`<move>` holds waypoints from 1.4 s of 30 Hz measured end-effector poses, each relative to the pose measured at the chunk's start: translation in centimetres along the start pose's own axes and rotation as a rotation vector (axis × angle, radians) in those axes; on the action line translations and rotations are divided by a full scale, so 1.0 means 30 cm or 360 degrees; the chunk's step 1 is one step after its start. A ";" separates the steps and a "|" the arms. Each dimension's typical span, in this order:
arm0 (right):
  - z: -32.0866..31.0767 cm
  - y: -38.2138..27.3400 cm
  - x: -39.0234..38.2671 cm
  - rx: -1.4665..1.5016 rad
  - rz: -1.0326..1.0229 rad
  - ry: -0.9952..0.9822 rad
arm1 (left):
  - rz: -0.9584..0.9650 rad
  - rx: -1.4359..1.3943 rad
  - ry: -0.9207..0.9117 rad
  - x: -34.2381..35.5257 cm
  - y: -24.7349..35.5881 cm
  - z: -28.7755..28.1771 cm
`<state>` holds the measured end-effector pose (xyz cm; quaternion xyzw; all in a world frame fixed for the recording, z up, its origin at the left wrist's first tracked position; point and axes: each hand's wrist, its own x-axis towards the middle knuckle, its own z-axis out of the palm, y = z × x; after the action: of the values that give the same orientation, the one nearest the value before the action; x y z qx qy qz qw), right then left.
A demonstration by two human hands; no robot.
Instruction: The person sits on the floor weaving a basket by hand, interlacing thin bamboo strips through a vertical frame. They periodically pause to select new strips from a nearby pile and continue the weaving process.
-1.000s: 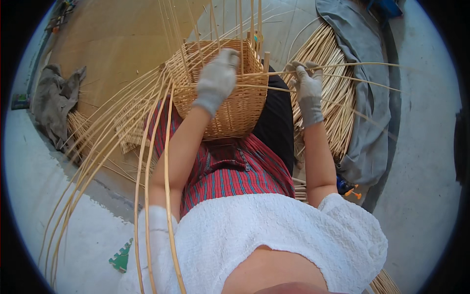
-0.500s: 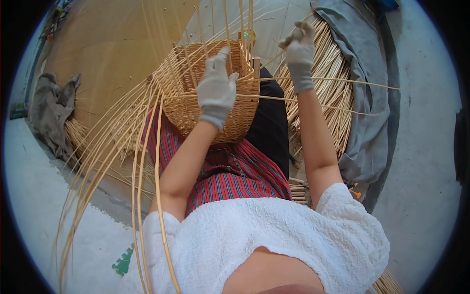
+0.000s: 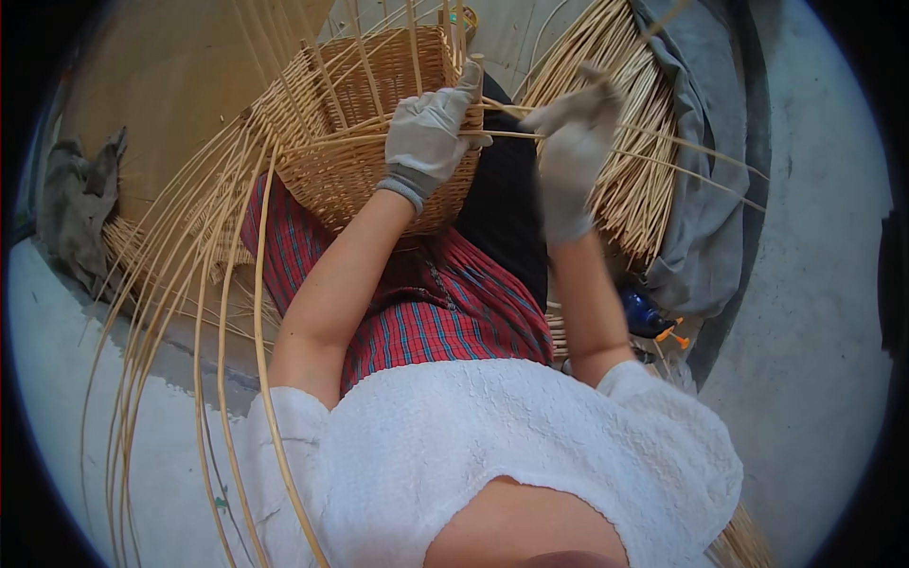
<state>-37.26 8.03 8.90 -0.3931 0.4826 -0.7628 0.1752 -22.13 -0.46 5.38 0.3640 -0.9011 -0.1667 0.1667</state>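
Note:
A half-woven wicker basket (image 3: 379,185) rests tilted on my lap, with bare upright stakes rising from its rim. My left hand (image 3: 428,137), in a pale work glove, grips the basket's right corner, its thumb and fingers about the rim and the rods there. Just right of that corner is my right hand (image 3: 576,142), gloved too and blurred by motion. A wicker rod (image 3: 504,108) runs from the corner into the right hand, whose fingers look closed on it; a blurred length shows beyond. Two thin rods (image 3: 696,145) stick out rightward past this hand.
Long loose rods (image 3: 222,312) sweep from the basket's left side down past my left arm. A large bundle of rods (image 3: 606,104) lies at the right on grey cloth (image 3: 705,222). Another grey cloth (image 3: 80,213) covers rods at the left. A dark blue object (image 3: 644,314) sits by my right forearm.
My left hand has shifted from the front rim to the basket's right corner. My right hand has come down and nearer to me. The basket sits a little higher and further left in view.

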 end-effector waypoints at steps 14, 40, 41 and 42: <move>0.092 0.121 0.190 -0.1376 0.0799 -0.1163 | -0.0879 -0.2029 0.0571 -0.108 -0.232 -0.181; 0.257 0.136 -0.199 0.0166 0.1113 -0.0308 | -0.1275 -0.1301 0.0111 -0.234 -0.386 -0.209; 0.250 0.120 -0.168 -0.0084 0.1037 -0.0379 | -0.1227 -0.1420 0.0097 -0.248 -0.393 -0.221; 0.227 0.109 -0.145 -0.0344 0.0967 -0.0455 | -0.1191 -0.1548 0.0083 -0.261 -0.399 -0.219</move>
<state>-29.63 5.22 5.72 -0.3508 0.6261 -0.5576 0.4172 -6.84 -4.19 4.77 0.5417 -0.5286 -0.5971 0.2657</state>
